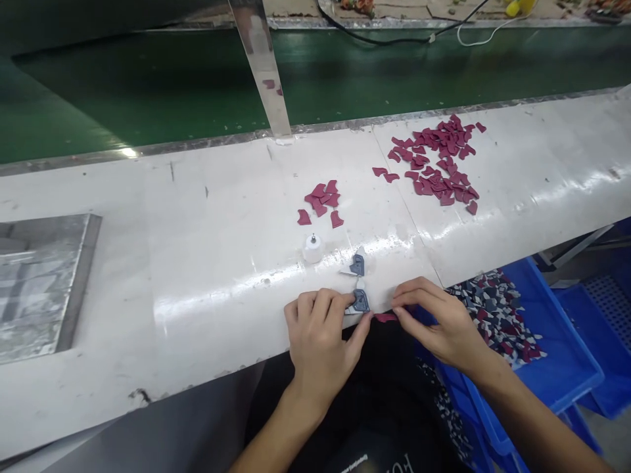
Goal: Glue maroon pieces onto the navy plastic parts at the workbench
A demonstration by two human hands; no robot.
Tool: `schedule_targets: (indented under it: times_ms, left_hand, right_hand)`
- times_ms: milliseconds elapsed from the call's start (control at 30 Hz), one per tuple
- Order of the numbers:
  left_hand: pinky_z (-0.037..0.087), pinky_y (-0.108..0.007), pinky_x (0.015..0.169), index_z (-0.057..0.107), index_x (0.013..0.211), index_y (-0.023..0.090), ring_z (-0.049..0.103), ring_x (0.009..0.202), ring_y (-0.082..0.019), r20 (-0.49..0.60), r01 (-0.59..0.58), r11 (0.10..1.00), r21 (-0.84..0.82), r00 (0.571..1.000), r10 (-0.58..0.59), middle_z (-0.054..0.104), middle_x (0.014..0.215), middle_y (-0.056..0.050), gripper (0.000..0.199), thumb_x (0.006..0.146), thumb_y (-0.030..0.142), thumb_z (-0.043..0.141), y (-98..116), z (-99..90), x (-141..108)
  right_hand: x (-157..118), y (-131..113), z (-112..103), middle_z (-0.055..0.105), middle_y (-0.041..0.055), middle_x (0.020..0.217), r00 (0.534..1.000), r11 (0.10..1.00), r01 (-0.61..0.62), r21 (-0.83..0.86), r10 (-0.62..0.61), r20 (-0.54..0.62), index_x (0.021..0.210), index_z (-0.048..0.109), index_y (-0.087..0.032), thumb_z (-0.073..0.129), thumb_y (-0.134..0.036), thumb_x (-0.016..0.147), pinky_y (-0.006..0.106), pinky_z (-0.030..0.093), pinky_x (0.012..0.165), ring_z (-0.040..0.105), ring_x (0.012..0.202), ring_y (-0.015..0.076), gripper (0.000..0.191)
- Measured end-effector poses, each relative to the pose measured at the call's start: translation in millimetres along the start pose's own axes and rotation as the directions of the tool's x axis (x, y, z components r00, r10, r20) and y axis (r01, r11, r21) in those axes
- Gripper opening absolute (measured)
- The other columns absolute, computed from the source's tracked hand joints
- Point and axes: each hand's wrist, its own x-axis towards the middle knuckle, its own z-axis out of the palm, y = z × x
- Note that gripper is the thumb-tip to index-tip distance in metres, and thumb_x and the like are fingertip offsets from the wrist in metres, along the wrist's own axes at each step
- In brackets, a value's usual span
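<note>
At the table's front edge my left hand [325,335] has its fingers on a blue-grey piece with a white part [361,301], its thumb beside the piece's lower right corner. A second blue-grey piece with white tips [357,265] lies just beyond it. My right hand [438,322] is a little to the right, thumb and forefinger nearly together; anything between them is too small to make out. Between the two hands a maroon piece [385,317] shows at the table edge. A small white bottle with a metal tip [313,249] stands behind my left hand.
A small group of maroon pieces [320,198] lies beyond the bottle, with a larger heap [444,157] at the back right. A metal plate [44,289] is at far left. Blue bins [566,355] with mixed pieces [503,315] stand below right. A metal post [266,72] rises behind.
</note>
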Motion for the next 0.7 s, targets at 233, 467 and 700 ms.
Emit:
schedule_targets:
  times_ms: [233,467,700]
  left_hand:
    - [0.036,-0.040,0.082,0.072,0.102,0.021,0.056,0.089,-0.024,-0.011,0.010,0.999,0.031,1.000,-0.010,0.074,0.089,-0.001,0.018,0.098,0.035,0.083,1,2.5,1]
    - [0.037,-0.041,0.081,0.073,0.101,0.020,0.056,0.089,-0.025,-0.031,-0.031,0.998,0.060,0.999,0.033,0.075,0.090,-0.003,0.021,0.095,0.036,0.085,-1,2.8,2]
    - [0.038,-0.042,0.081,0.073,0.101,0.019,0.057,0.089,-0.026,-0.018,-0.078,0.990,0.116,0.997,0.080,0.074,0.088,-0.004,0.024,0.095,0.037,0.086,-1,3.1,5]
  right_hand:
    - [-7,-4,8,0.074,0.0060,0.104,0.992,0.999,-0.026,-0.038,0.021,-0.124,0.112,0.073,-0.022,0.067,-0.004,0.102,0.034,0.064,0.083,0.075,0.098,0.0208,0.022]
    - [-68,12,24,0.066,0.0006,0.084,0.857,0.929,-0.360,-0.083,0.294,-0.423,0.095,0.069,-0.024,0.062,-0.008,0.100,0.032,0.052,0.061,0.064,0.071,0.0180,0.019]
    - [-70,3,46,0.074,0.0107,0.120,0.958,0.944,-0.278,-0.176,0.260,-0.117,0.131,0.073,-0.025,0.076,-0.019,0.104,0.048,0.065,0.097,0.073,0.115,0.0297,0.028]
